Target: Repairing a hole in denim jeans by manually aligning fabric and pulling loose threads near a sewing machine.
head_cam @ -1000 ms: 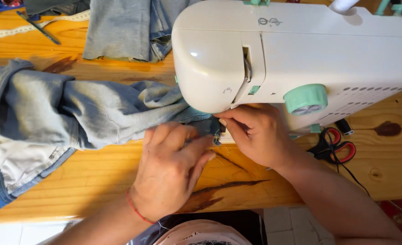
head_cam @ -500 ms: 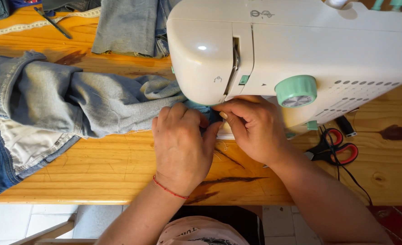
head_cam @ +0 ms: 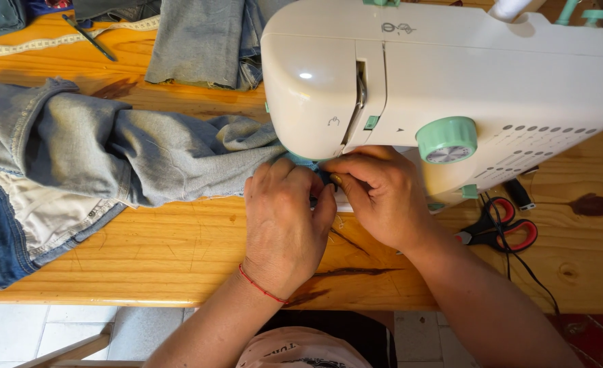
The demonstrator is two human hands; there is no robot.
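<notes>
Centrally, the jeans (head_cam: 131, 153) lay on the wooden table (head_cam: 179, 252), a faded light-blue denim garment bunched into folds, with a darker waistband and pale pocket lining turned out at the left edge; one end fed under the head of the white sewing machine (head_cam: 451, 75). The left hand (head_cam: 284, 221) rested palm-down on the denim just before the machine, fingers flat and pressing the cloth, not closed around it; a thin red cord circled its wrist. The right hand (head_cam: 383, 194) was touching the left, its thumb and forefinger pinched together at the needle area, apparently on the fabric edge, though the machine head hid that spot. No containers were present. A mint-green dial (head_cam: 446, 140) stood on the machine front above the right hand. Red-handled scissors (head_cam: 505, 228) lay near the right forearm beside a black cable (head_cam: 526, 266). Further denim pieces (head_cam: 202, 41), a measuring tape (head_cam: 56, 42) and a dark pen-like tool (head_cam: 90, 39) occupied the far table edge.
</notes>
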